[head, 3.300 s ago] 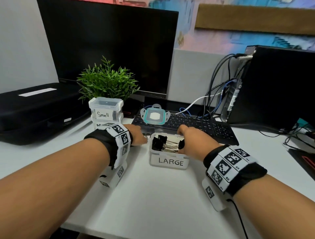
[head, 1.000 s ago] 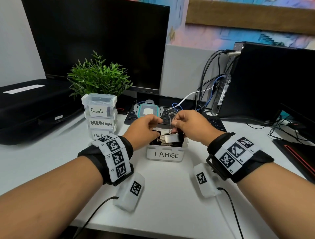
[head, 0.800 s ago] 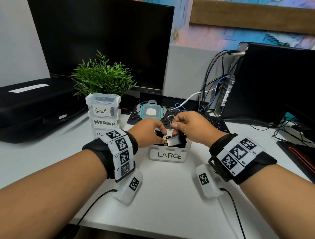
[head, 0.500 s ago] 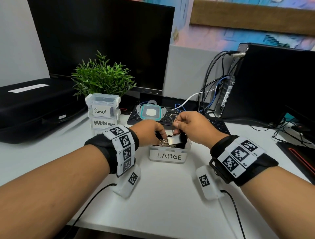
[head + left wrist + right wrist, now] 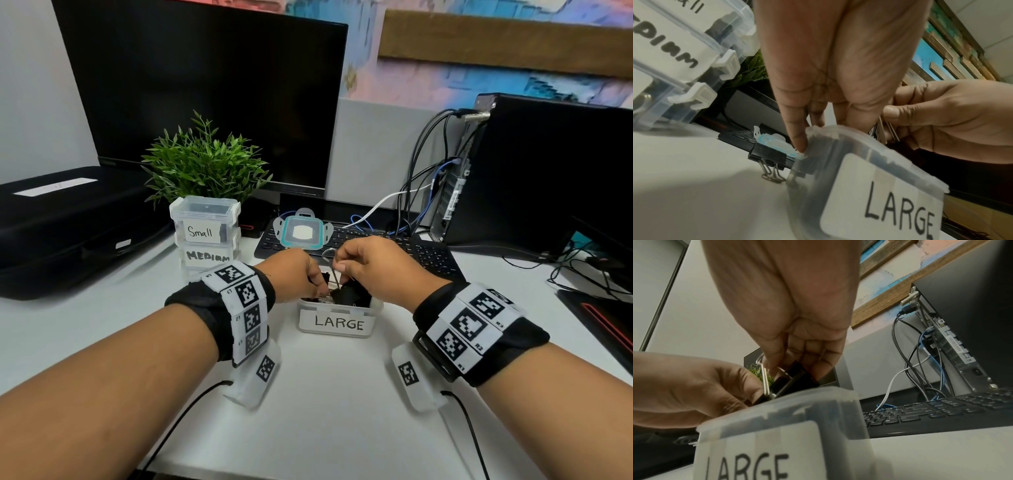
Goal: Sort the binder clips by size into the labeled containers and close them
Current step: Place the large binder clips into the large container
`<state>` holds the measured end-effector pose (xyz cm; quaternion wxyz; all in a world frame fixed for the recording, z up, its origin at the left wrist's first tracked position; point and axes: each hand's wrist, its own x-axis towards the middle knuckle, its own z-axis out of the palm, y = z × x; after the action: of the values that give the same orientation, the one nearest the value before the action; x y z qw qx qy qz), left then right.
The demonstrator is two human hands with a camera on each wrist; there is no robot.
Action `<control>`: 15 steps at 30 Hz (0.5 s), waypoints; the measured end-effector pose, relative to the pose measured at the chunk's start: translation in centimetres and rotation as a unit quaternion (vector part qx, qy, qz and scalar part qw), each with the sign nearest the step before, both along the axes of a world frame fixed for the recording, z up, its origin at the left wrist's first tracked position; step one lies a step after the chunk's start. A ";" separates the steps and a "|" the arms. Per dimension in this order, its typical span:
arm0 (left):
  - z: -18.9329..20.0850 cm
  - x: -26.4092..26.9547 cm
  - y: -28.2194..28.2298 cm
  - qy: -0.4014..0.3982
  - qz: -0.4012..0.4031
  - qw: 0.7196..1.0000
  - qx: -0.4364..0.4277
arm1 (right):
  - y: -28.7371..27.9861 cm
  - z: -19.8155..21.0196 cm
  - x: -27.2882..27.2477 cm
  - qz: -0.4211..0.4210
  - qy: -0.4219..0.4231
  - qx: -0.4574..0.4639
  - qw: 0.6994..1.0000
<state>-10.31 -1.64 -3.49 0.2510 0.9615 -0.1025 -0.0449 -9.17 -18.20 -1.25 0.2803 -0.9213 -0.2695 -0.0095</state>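
Observation:
The open LARGE container holds several black binder clips. My right hand pinches the upright wire handle of a large black binder clip just above the rim; the right wrist view shows that clip tilted between my fingers. My left hand reaches into the container's left side and pinches the clip's lower end, partly hidden by the rim. Another black clip lies on the table beside the container. The teal-edged lid rests on the keyboard. The closed Small and MEDIUM containers are stacked at the left.
A keyboard lies right behind the container, with a monitor and a potted plant further back. A PC tower with hanging cables stands at the right. A black case fills the left side.
Both hands came together over the LARGE container from its two sides. In the last half second the clip has tilted and sunk a little towards the rim.

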 end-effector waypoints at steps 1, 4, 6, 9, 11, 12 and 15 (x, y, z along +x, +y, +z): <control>0.0 0.0 0.0 0.001 -0.001 1.000 -0.002 | 0.0 -0.1 0.0 0.002 -0.003 -0.018 1.000; 0.0 -0.1 0.1 0.005 0.001 1.000 0.000 | -0.1 -0.2 -0.1 0.012 -0.004 -0.089 0.996; 0.0 -0.1 0.2 0.004 0.007 1.000 -0.010 | -0.1 -0.2 -0.2 0.024 -0.010 -0.154 0.988; 0.1 -0.3 0.2 -0.009 0.027 0.999 -0.017 | -0.1 -0.2 -0.4 0.044 -0.009 -0.203 0.978; 0.0 -0.4 0.2 -0.015 0.032 0.999 -0.019 | 0.0 -0.2 -0.6 0.058 -0.007 -0.228 0.972; 0.0 -0.4 0.2 -0.014 0.030 0.999 -0.020 | 0.1 -0.2 -0.7 0.065 -0.003 -0.244 0.968; -0.1 -0.5 0.1 -0.007 0.025 0.999 -0.025 | 0.4 -0.3 -1.0 0.075 0.006 -0.302 0.950</control>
<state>-10.77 -1.55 -3.61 0.2753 0.9575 -0.0812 -0.0295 -10.13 -17.75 -1.53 -0.0097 -0.9399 -0.3265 0.0989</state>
